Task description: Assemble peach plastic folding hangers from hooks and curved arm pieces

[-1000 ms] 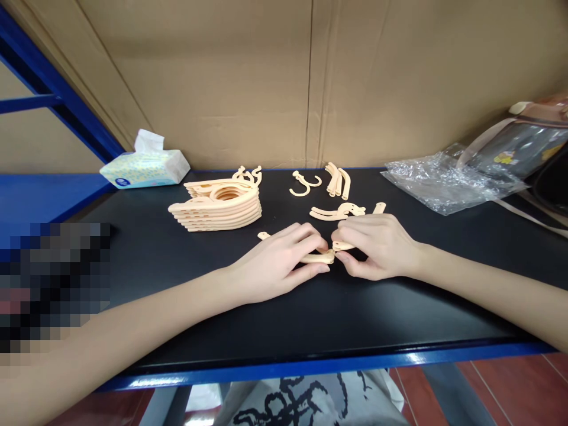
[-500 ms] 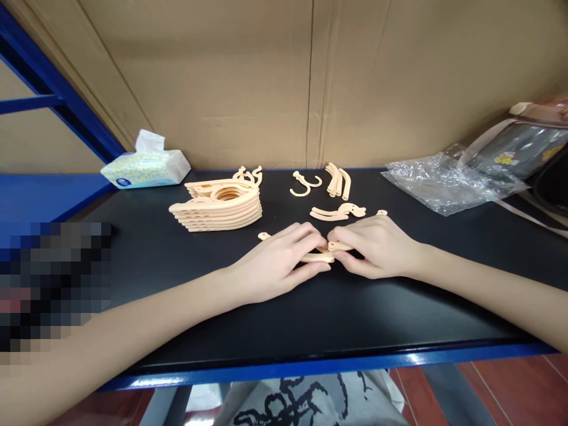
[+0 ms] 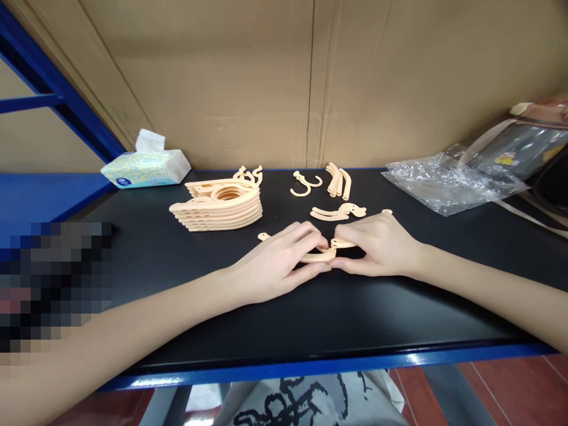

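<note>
My left hand (image 3: 284, 260) is closed around a peach plastic hanger arm (image 3: 316, 257) low over the black tabletop. One end of that arm sticks out at the left, above my knuckles. My right hand (image 3: 379, 245) grips a second hanger arm (image 3: 344, 243), whose far end shows above the hand. The inner ends of both arms meet or nearly meet between my hands; whether they are joined I cannot tell. Just behind lie loose hanger parts (image 3: 331, 215). A stack of folded hangers (image 3: 222, 214) sits to the left.
Two loose hooks (image 3: 300, 190) and several curved hanger arms (image 3: 339, 182) lie at the back of the black table (image 3: 231, 337). A tissue pack (image 3: 148, 168) stands at the back left. Clear plastic wrapping (image 3: 452, 183) and a transparent bag (image 3: 510, 148) occupy the right. Cardboard (image 3: 231, 83) rises behind.
My right hand has shifted slightly to the right with its hanger arm, and its thumb now reaches lower, towards my left thumb. My left hand stays nearly still.
</note>
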The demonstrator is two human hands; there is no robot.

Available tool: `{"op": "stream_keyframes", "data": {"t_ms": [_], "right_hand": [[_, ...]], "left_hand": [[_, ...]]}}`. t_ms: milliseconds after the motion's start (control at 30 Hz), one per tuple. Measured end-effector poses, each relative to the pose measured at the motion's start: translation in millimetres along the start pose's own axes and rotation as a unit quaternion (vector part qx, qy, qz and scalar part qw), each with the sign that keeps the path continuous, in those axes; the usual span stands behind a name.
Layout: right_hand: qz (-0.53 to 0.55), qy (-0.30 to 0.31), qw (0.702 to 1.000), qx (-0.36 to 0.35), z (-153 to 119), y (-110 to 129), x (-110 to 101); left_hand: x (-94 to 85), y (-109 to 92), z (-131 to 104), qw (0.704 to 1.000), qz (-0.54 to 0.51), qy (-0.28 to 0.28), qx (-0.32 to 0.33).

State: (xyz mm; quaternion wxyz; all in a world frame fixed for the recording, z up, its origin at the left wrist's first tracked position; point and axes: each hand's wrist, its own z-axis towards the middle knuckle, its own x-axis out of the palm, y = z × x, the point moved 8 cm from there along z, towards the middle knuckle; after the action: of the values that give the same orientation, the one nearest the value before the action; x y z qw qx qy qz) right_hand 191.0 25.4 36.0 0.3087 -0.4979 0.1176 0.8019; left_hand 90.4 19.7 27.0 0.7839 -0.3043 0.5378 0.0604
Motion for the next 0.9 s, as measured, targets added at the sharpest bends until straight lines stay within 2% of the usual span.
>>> {"op": "stream_keyframes", "data": {"t_ms": [233,467,667,900], "right_hand": [[0.003,0.013,1.000,0.003,1.0,-0.8,1.3],[0.000,-0.017,1.000,-0.022,1.1,3.7,-2.9],[-0.014,-0.020,1.000,-0.009,0.2,0.9,-2.3],[-0.009,-0.010,1.000,-0.016,1.1,1.1,0.0]], "left_hand": [[-0.2,-0.7,-0.2,1.000,-0.017,-0.003,0.005],[-1.2,0.2,-0.1,1.000,-0.028,-0.005,-0.003],[-4.7,4.3,-0.7,0.999,-0.027,-0.040,-0.015],[-4.3,6.1,0.7,0.998,-0.034,-0.046,-0.017]]}}
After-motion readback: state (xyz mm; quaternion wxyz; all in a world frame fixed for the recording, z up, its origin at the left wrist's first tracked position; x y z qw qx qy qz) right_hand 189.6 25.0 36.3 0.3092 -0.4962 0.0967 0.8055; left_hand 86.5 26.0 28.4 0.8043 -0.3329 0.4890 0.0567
